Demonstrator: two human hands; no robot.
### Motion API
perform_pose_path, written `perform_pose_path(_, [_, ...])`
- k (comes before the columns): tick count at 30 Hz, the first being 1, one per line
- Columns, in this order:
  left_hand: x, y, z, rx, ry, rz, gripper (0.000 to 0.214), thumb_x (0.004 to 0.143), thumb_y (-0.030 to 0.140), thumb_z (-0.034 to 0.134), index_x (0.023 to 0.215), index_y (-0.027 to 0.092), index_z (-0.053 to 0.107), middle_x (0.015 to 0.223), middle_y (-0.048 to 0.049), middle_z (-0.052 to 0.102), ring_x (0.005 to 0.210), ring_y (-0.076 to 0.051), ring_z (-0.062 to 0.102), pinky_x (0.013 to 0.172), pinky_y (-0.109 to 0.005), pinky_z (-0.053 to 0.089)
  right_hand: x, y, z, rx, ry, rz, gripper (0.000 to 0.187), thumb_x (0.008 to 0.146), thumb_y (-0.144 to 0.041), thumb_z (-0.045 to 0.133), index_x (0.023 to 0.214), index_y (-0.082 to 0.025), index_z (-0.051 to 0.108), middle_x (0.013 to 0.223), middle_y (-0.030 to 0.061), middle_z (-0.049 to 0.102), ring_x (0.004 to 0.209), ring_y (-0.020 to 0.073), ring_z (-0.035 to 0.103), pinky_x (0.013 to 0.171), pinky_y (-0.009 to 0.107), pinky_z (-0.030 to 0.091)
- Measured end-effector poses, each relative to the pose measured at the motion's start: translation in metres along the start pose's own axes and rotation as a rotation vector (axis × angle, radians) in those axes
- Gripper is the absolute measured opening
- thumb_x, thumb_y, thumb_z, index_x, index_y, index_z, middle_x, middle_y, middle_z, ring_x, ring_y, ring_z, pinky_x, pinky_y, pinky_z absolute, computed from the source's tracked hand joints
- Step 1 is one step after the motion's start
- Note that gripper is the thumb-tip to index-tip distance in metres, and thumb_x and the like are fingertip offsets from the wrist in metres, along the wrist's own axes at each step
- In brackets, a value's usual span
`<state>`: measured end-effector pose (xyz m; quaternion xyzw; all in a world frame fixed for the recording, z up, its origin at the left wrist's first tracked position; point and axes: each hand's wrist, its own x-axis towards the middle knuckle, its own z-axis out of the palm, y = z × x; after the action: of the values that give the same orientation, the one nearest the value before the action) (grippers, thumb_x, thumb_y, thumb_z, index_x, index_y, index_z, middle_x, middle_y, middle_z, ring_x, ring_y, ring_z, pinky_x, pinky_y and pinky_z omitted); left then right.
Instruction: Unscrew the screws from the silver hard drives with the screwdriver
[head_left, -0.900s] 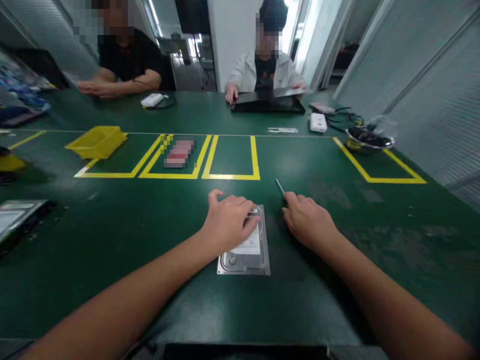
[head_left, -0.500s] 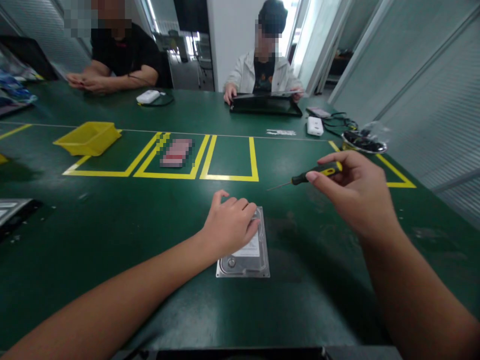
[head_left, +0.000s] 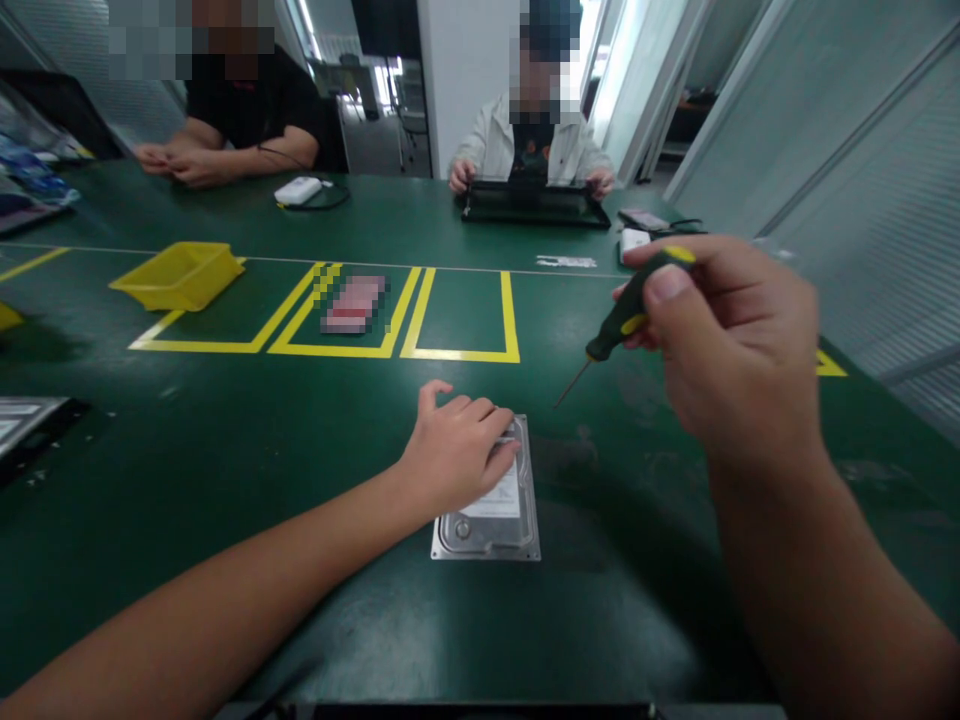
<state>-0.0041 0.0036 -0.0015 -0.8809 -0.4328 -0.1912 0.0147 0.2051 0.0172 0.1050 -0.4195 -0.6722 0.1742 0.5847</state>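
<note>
A silver hard drive (head_left: 487, 535) with a white label lies flat on the green table in front of me. My left hand (head_left: 459, 445) rests across its upper part, fingers curled at the far right corner and holding it; the index finger is lifted. My right hand (head_left: 739, 340) is shut on a dark green and yellow screwdriver (head_left: 622, 320), raised above the table to the right of the drive. The screwdriver's thin shaft slants down and left, its tip in the air, apart from the drive. My left hand hides much of the drive's top.
Yellow tape outlines (head_left: 461, 354) mark the table beyond the drive. A yellow bin (head_left: 180, 278) stands at the left, with a blurred pink item (head_left: 356, 304) nearby. Two people sit opposite, one holding a black panel (head_left: 536, 205). Another metal device (head_left: 34, 425) lies at the left edge.
My right hand has risen and come nearer, tilting the screwdriver more steeply so its tip points further down. My left hand stays on the hard drive.
</note>
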Motion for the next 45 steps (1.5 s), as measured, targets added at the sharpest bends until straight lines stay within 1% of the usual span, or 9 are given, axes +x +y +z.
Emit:
perform_pose_path(4, [-0.001, 0.0, 0.0, -0.015, -0.012, -0.016, 0.025, 0.093, 0.038, 0.052, 0.106, 0.024, 0.069, 0.095, -0.0045, 0.073, 0.086, -0.027, 0.064, 0.096, -0.057, 0.024, -0.003, 0.003, 0.005, -0.128, -0.081, -0.056, 0.015, 0.09, -0.033, 0.064, 0.098, -0.022, 0.07, 0.078, 0.0007, 0.064, 0.062, 0.0121, 0.058, 0.054, 0.027, 0.046])
perform_pose_path(8, [0.0, 0.0, -0.001, -0.037, -0.013, -0.026, 0.023, 0.093, 0.035, 0.052, 0.105, 0.025, 0.07, 0.097, -0.0036, 0.073, 0.087, -0.026, 0.064, 0.096, -0.057, 0.024, -0.007, 0.006, 0.007, -0.199, -0.116, -0.098, 0.016, 0.089, -0.032, 0.065, 0.1, -0.021, 0.068, 0.083, 0.0006, 0.066, 0.066, 0.0126, 0.059, 0.057, 0.027, 0.047])
perform_pose_path(14, [-0.001, 0.001, -0.001, -0.077, 0.012, -0.059, 0.023, 0.093, 0.036, 0.052, 0.102, 0.026, 0.07, 0.095, -0.003, 0.073, 0.088, -0.026, 0.064, 0.098, -0.058, 0.019, -0.011, 0.004, 0.006, -0.302, -0.147, -0.115, 0.019, 0.088, -0.031, 0.064, 0.102, -0.019, 0.068, 0.078, 0.0, 0.063, 0.06, 0.0109, 0.052, 0.054, 0.028, 0.04])
perform_pose_path(19, [-0.002, 0.002, -0.003, -0.09, 0.019, -0.072, 0.023, 0.093, 0.035, 0.052, 0.101, 0.025, 0.071, 0.094, -0.0039, 0.074, 0.088, -0.026, 0.064, 0.098, -0.058, 0.018, -0.011, -0.001, 0.004, -0.289, -0.174, -0.108, 0.02, 0.088, -0.03, 0.064, 0.102, -0.017, 0.068, 0.082, 0.0017, 0.065, 0.062, 0.0112, 0.052, 0.056, 0.028, 0.041])
perform_pose_path(23, [-0.003, 0.004, -0.007, -0.106, 0.02, -0.071, 0.023, 0.093, 0.035, 0.051, 0.102, 0.025, 0.07, 0.094, -0.0037, 0.073, 0.089, -0.025, 0.064, 0.098, -0.058, 0.019, -0.011, -0.003, 0.001, -0.238, -0.185, -0.072, 0.019, 0.089, -0.032, 0.062, 0.102, -0.018, 0.067, 0.078, 0.0006, 0.064, 0.06, 0.0114, 0.053, 0.055, 0.027, 0.041])
perform_pose_path(30, [-0.004, 0.005, -0.009, -0.087, 0.02, -0.073, 0.026, 0.093, 0.035, 0.05, 0.109, 0.027, 0.069, 0.097, -0.0042, 0.073, 0.091, -0.025, 0.063, 0.099, -0.057, 0.02, -0.009, 0.007, 0.001, -0.197, -0.18, -0.016, 0.023, 0.091, -0.036, 0.059, 0.106, -0.019, 0.066, 0.076, 0.0, 0.063, 0.062, 0.0128, 0.056, 0.058, 0.028, 0.045])
perform_pose_path(36, [-0.002, 0.005, -0.009, -0.039, -0.008, -0.043, 0.027, 0.094, 0.033, 0.049, 0.112, 0.029, 0.069, 0.099, -0.0036, 0.071, 0.091, -0.025, 0.062, 0.098, -0.058, 0.02, -0.008, 0.016, 0.008, -0.254, -0.198, -0.055, 0.026, 0.091, -0.036, 0.058, 0.105, -0.016, 0.067, 0.074, -0.0001, 0.06, 0.06, 0.0116, 0.052, 0.059, 0.027, 0.042])
perform_pose_path(40, [-0.001, 0.005, -0.008, -0.022, -0.004, -0.018, 0.027, 0.095, 0.032, 0.049, 0.113, 0.03, 0.068, 0.098, -0.0038, 0.07, 0.09, -0.025, 0.061, 0.097, -0.057, 0.02, -0.009, 0.02, 0.012, -0.302, -0.217, -0.118, 0.023, 0.091, -0.033, 0.058, 0.104, -0.016, 0.067, 0.08, 0.0016, 0.064, 0.064, 0.0117, 0.053, 0.062, 0.027, 0.041])
perform_pose_path(45, [-0.001, 0.004, -0.008, -0.001, 0.008, 0.012, 0.028, 0.095, 0.031, 0.049, 0.117, 0.03, 0.067, 0.098, -0.0048, 0.07, 0.089, -0.025, 0.06, 0.096, -0.057, 0.021, -0.009, 0.024, 0.014, -0.318, -0.241, -0.12, 0.022, 0.091, -0.033, 0.058, 0.104, -0.018, 0.066, 0.082, 0.0019, 0.065, 0.066, 0.0129, 0.053, 0.065, 0.028, 0.042])
